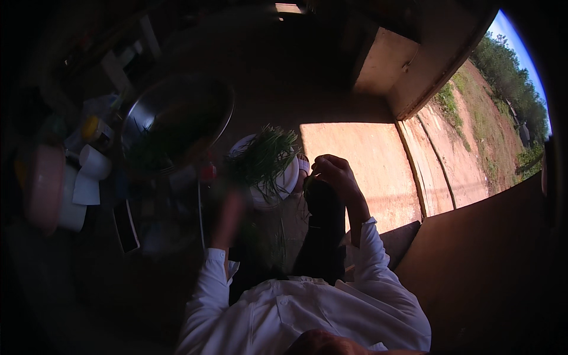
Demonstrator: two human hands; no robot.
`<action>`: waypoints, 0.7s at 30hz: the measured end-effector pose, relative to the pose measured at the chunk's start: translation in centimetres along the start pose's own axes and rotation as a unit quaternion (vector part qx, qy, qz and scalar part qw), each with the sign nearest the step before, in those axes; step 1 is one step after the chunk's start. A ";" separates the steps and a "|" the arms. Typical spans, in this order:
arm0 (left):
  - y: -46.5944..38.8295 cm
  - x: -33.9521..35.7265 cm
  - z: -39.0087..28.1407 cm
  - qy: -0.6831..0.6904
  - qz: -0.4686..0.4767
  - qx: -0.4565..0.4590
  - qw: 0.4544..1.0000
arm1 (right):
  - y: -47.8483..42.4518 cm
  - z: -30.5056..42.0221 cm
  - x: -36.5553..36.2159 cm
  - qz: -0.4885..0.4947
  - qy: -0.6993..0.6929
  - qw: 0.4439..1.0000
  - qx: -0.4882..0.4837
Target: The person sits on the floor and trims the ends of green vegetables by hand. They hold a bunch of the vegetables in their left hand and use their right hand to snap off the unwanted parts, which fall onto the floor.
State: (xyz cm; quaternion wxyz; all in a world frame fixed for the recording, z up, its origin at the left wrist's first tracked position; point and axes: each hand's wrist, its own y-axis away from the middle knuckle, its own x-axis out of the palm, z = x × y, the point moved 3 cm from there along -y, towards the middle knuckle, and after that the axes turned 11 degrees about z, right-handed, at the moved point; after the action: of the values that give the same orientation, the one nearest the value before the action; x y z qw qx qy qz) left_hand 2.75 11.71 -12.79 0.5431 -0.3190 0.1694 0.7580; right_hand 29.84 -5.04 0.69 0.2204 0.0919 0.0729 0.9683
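My right hand (pixel 330 172) is raised over my right knee, its fingers pinched on a few thin green blades that hang down. Left of it, a heap of long green leafy stems (pixel 266 157) lies on a round white plate or lid (pixel 288 179). My left hand (pixel 228 195) is dark and motion-blurred, beside the left edge of the heap; whether it holds anything cannot be told. Beyond it stands a large metal basin (pixel 227 117) with dark greens inside.
At the left are a pink basin (pixel 43 188), a yellow-lidded jar (pixel 98 129), a white roll of paper (pixel 94 163) and a smartphone (pixel 127 226). A small red object (pixel 207 172) lies by the metal basin. Sunlight falls through a doorway onto the floor (pixel 359 164) at the right.
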 end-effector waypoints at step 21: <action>-0.3 -13.9 1.0 0.935 0.094 -0.091 0.331 | 5.2 -5.0 4.2 -0.052 -0.068 0.995 -0.046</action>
State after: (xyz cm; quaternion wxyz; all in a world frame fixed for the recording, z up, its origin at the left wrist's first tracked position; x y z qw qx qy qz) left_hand 5.61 2.45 -2.77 -0.0793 -0.8475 0.5245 0.0191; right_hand 22.92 -8.37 -2.59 0.2786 0.1436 0.0175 0.9495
